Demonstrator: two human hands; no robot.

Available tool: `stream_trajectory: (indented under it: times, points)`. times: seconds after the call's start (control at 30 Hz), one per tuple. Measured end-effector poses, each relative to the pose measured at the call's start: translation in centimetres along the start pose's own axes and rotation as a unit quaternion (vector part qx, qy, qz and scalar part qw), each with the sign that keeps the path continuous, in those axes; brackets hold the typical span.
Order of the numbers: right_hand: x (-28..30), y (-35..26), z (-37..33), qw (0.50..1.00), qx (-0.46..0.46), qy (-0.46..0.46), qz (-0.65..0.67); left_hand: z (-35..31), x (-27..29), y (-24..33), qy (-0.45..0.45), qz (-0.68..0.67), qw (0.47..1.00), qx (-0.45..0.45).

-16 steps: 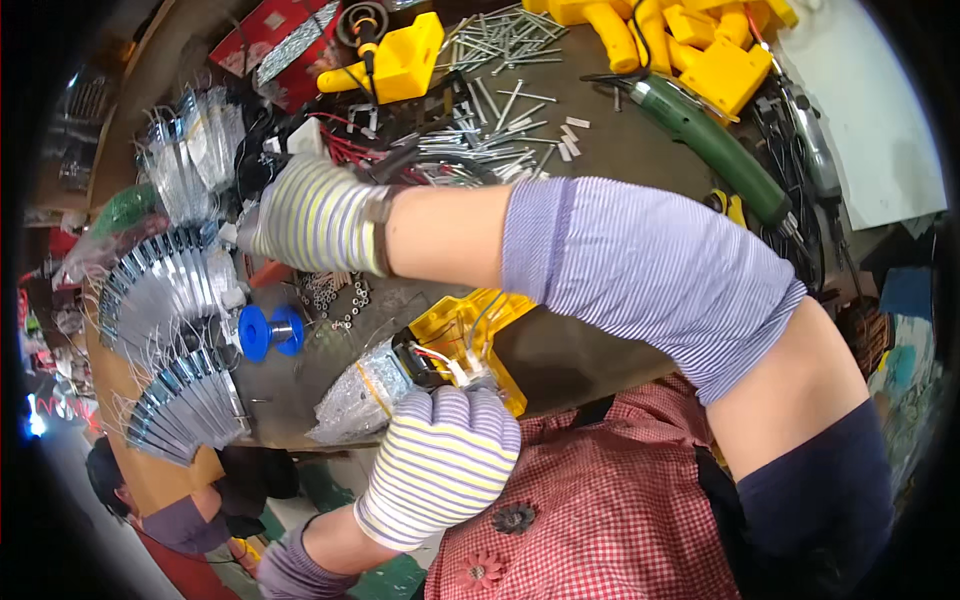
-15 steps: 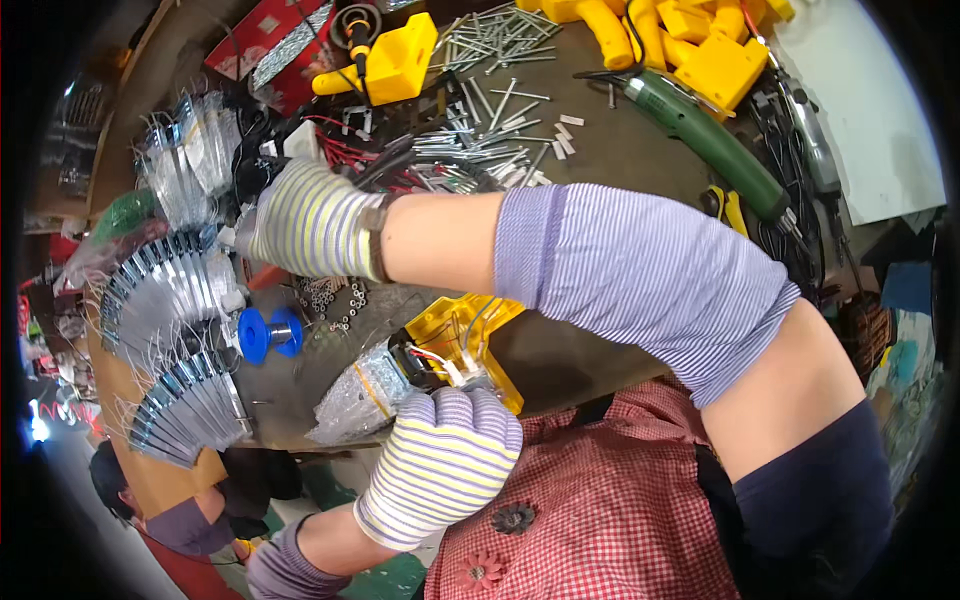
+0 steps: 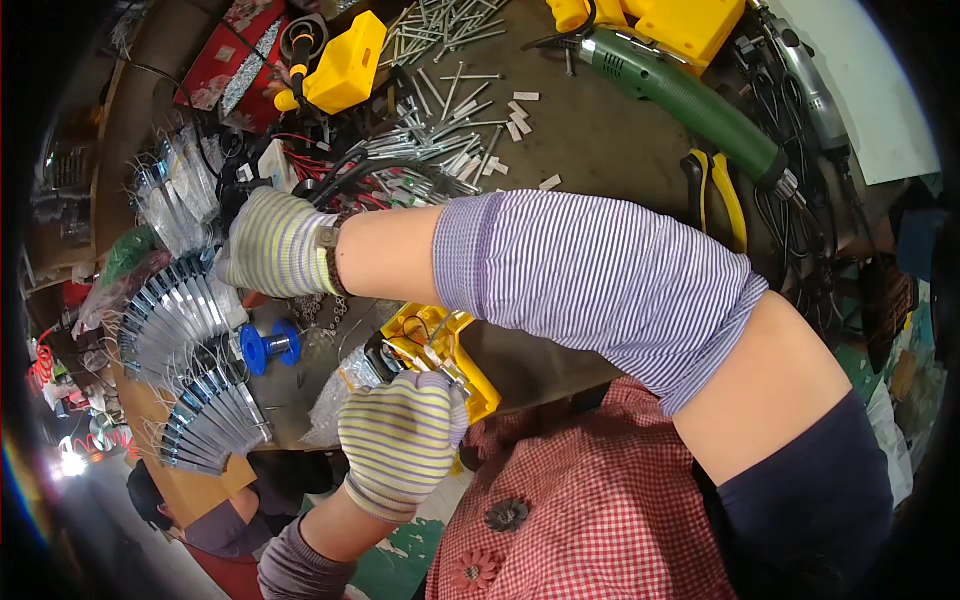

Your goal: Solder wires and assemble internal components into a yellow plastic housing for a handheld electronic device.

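My left hand (image 3: 400,440), in a striped glove, is closed at the near edge of a yellow plastic housing (image 3: 478,375). The housing lies open side up, with wires and small metal parts inside. Beside it, a clear bubble-wrap bag (image 3: 330,405) lies partly behind the hand. My right hand (image 3: 278,243), gloved alike, reaches across to the left side of the bench with its fingers curled down. It is beside a black part and the fanned flat metal pieces (image 3: 185,310) with wire leads. Its fingertips, and whatever they may hold, are hidden.
A blue spool (image 3: 268,346) stands left of the housing. Long screws (image 3: 430,130) lie piled at the back, near another yellow housing (image 3: 350,65). On the right are a green power tool (image 3: 690,110), yellow-handled pliers (image 3: 725,200) and black cables. Another person (image 3: 225,520) is at lower left.
The view has shifted, so the bench things sit lower and further left or right. My right hand stays at the left-side parts, and my left hand stays at the yellow housing.
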State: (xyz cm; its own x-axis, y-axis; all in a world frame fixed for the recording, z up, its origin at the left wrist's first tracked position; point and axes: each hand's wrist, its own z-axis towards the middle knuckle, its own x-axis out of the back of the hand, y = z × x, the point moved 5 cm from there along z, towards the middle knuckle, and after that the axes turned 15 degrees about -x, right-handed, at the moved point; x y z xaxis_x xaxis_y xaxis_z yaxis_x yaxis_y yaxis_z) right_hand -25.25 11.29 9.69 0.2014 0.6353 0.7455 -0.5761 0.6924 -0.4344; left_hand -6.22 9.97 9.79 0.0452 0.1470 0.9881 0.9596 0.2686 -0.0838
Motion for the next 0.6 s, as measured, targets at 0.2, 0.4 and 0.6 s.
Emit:
stream_trajectory:
  times: [0.2,0.4,0.6]
  points:
    - [0.2,0.6,-0.5,1.0,-0.015,0.011,-0.011,-0.8,0.6,-1.4,0.121,-0.225,0.963,0.081]
    - [1.1,0.6,-1.0,1.0,-0.011,-0.005,0.0,-2.0,0.2,-2.2,0.093,-0.216,0.972,0.006]
    - [0.5,0.7,-0.4,0.999,-0.052,0.01,0.012,-3.4,-1.1,-2.0,0.129,-0.222,0.965,0.052]
